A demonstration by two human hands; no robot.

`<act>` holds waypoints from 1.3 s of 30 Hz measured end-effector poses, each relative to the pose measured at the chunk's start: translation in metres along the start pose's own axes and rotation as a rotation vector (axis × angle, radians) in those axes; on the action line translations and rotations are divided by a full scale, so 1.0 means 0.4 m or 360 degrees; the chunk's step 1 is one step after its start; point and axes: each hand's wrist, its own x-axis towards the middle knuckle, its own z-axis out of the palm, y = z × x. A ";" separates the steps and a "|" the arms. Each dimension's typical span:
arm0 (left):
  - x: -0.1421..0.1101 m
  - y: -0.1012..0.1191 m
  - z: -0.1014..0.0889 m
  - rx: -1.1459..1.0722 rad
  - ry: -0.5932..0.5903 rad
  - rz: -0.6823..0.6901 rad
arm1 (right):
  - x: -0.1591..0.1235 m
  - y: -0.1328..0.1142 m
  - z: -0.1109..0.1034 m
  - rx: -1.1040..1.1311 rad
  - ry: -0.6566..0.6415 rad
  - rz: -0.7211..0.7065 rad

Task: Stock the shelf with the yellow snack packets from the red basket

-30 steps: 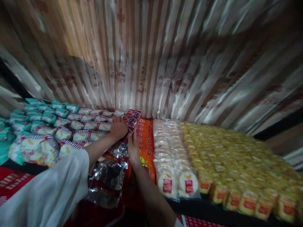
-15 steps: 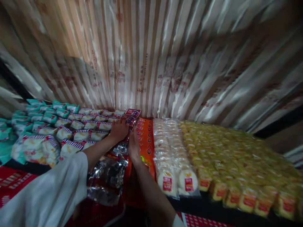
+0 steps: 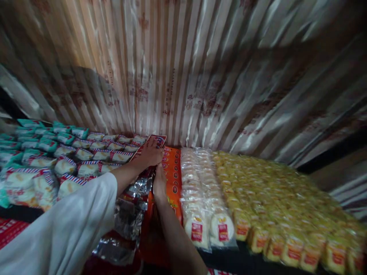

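My left hand (image 3: 152, 153) lies palm down with fingers stretched over a dark red printed packet (image 3: 158, 139) at the far end of a row. Its fingers press flat on the packet rather than wrap round it. Beside it, my right hand (image 3: 159, 182) is turned on edge, fingers straight and pointing away from me, between the silvery packets (image 3: 141, 186) and a flat orange packet (image 3: 173, 172). The two hands nearly meet at the fingertips. The silvery packets partly hide under my left forearm and sleeve.
On the left stand rows of white wrapped snacks with striped edges (image 3: 82, 168) and teal packs (image 3: 47, 144). To the right are two columns of round clear-wrapped cakes (image 3: 197, 225) and many yellow wrapped cakes (image 3: 275, 198). A pleated printed curtain (image 3: 172, 68) hangs behind.
My left hand has slid right across the red packet, toward my right hand. My right hand stays along the edge of the silvery packets. The view has shifted slightly right.
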 end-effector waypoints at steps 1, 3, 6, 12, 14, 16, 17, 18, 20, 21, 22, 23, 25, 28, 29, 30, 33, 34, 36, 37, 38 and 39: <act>0.010 0.002 0.007 0.0048 -0.0039 0.0003 | 0.002 0.002 0.000 0.0001 -0.0003 0.0040; 0.024 0.002 0.022 0.0099 -0.0082 -0.0021 | 0.004 0.006 0.002 0.0015 -0.0010 0.0094; 0.030 -0.002 0.039 0.0068 -0.0092 -0.0068 | 0.005 0.010 0.003 0.0071 -0.0015 0.0072; 0.029 -0.013 0.058 -0.0013 0.0087 0.0030 | 0.005 0.005 0.000 0.0139 -0.0015 -0.0029; 0.036 -0.018 0.060 -0.0037 0.0136 0.0081 | 0.004 0.002 -0.001 0.0134 -0.0027 -0.0059; 0.044 -0.022 0.057 -0.0053 0.0164 0.0086 | 0.002 0.001 0.000 0.0121 -0.0036 -0.0073; 0.047 -0.025 0.055 -0.0050 0.0181 0.0097 | 0.002 0.001 0.000 0.0120 -0.0040 -0.0082; 0.047 -0.028 0.051 -0.0039 0.0201 0.0117 | 0.001 0.001 0.000 0.0120 -0.0044 -0.0090; 0.041 -0.035 0.042 -0.0001 0.0247 0.0198 | -0.001 0.002 0.001 0.0102 -0.0047 -0.0087; 0.033 -0.039 0.037 0.0020 0.0263 0.0260 | -0.002 0.003 0.001 0.0080 -0.0043 -0.0082; 0.023 -0.042 0.030 0.0032 0.0279 0.0321 | -0.003 0.003 0.001 0.0057 -0.0044 -0.0083; 0.009 -0.046 0.023 0.0028 0.0299 0.0360 | -0.006 0.002 0.001 0.0037 -0.0052 -0.0091; -0.026 -0.050 0.005 -0.0029 0.0346 0.0386 | -0.014 -0.001 0.002 0.0017 -0.0075 -0.0123; -0.103 -0.050 -0.037 -0.0215 0.0396 0.0271 | -0.033 -0.009 0.004 0.0029 -0.0082 -0.0138; -0.137 -0.049 -0.054 -0.0284 0.0405 0.0218 | -0.040 -0.012 0.004 0.0038 -0.0064 -0.0133; -0.174 -0.048 -0.072 -0.0359 0.0428 0.0166 | -0.048 -0.016 0.003 0.0047 -0.0040 -0.0139; -0.309 -0.045 -0.113 -0.0581 0.0526 0.0125 | -0.070 -0.023 -0.009 0.0035 0.0063 -0.0180; -0.359 -0.046 -0.120 -0.0626 0.0588 0.0103 | -0.077 -0.024 -0.014 0.0022 0.0103 -0.0183; -0.460 -0.047 -0.121 -0.0640 0.0661 0.0125 | -0.090 -0.023 -0.025 -0.0001 0.0185 -0.0176; -0.509 -0.048 -0.114 -0.0617 0.0697 0.0131 | -0.097 -0.022 -0.030 -0.0014 0.0218 -0.0172; -0.555 -0.049 -0.103 -0.0586 0.0764 0.0115 | -0.104 -0.021 -0.033 -0.0031 0.0238 -0.0173; -0.597 -0.050 -0.090 -0.0555 0.0810 0.0130 | -0.111 -0.018 -0.034 -0.0053 0.0244 -0.0173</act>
